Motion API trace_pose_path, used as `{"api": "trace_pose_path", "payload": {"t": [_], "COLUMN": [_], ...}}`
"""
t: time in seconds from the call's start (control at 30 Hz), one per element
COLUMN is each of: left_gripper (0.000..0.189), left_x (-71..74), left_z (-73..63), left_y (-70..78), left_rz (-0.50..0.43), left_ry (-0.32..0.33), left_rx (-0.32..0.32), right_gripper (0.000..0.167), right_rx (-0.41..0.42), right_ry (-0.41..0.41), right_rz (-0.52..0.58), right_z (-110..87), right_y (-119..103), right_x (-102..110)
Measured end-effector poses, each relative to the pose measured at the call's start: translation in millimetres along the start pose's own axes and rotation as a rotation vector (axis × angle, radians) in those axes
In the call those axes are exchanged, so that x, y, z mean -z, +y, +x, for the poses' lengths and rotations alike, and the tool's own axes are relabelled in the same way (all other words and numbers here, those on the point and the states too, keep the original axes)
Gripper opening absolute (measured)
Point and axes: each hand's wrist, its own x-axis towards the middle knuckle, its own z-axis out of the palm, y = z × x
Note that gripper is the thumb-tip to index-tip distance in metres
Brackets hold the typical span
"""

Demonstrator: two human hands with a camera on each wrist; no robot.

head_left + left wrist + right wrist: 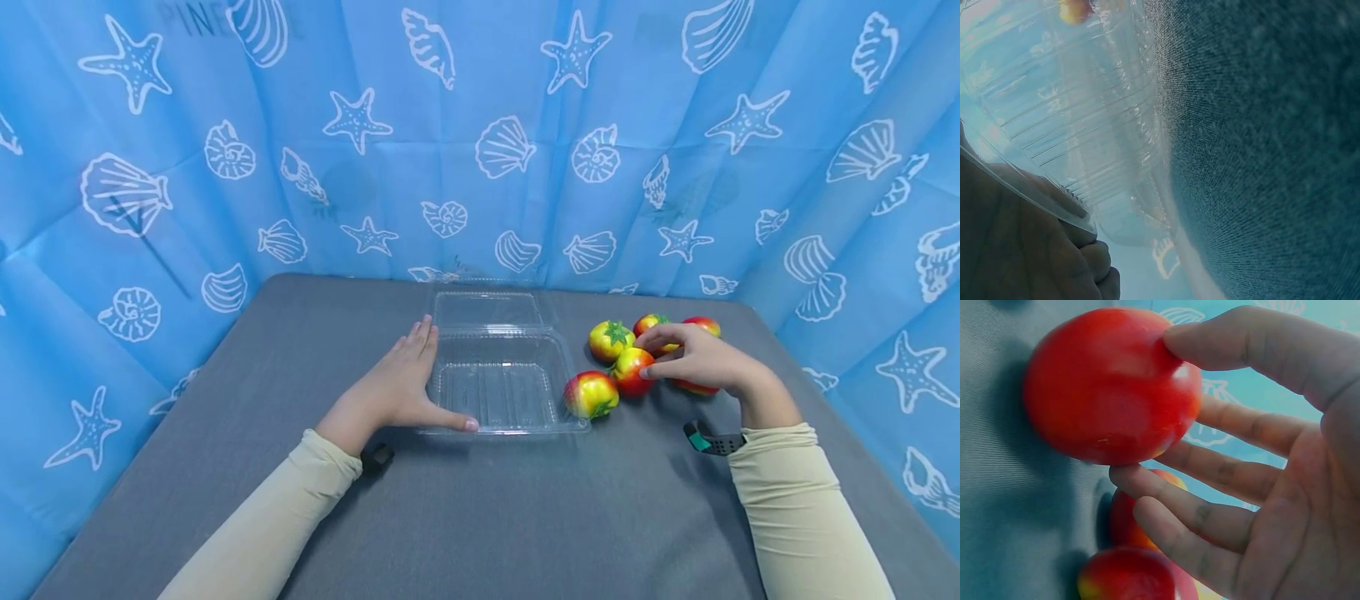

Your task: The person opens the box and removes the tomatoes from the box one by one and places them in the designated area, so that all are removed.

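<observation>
A clear plastic clamshell box (501, 432) stands on the table with its lid (487, 310) folded back. My left hand (397, 383) rests at its left side, fingers stretched along the edge and thumb over the front rim. My right hand (697, 360) holds a red-and-yellow tomato (632, 372) between thumb and fingers. In the right wrist view this tomato (1110, 387) shows its red side, thumb on top and fingertips beneath. Another tomato (591, 395) lies by the box's right front corner. More tomatoes, one with green leaves (610, 342), lie around the right hand, partly hidden by it.
The grey cloth-covered table (510, 517) stretches in front of the box and to both sides. Behind it hangs a blue curtain (465, 100) with white shells and starfish, which also encloses the left and right sides.
</observation>
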Motion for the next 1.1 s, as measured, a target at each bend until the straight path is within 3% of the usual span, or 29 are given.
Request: {"api": "trace_pose_path", "payload": {"t": [0.3, 0.67, 0.97, 1.1], "left_gripper": [0.159, 0.158, 0.149, 0.142], "left_x": [-1.5, -1.7, 2.9, 8.1], "left_z": [0.7, 0.2, 0.4, 0.7], "left_y": [-0.5, -2.3, -0.4, -2.0], "left_rz": [0.017, 0.034, 0.090, 0.083], "left_ry": [0.004, 0.036, 0.116, 0.199], "left_rx": [-0.004, -0.019, -0.016, -0.023], "right_gripper": [0.049, 0.049, 0.058, 0.058], "right_rx": [-0.013, 0.012, 0.003, -0.002], "right_ry": [-0.036, 0.007, 0.022, 0.035], "right_rz": [0.030, 0.003, 0.025, 0.021], "right_z": [-3.2, -4.8, -5.9, -5.9], "right_y": [1.0, -1.5, 2.9, 3.4], "right_x": [3.8, 6.8, 8.3, 9.7]}}
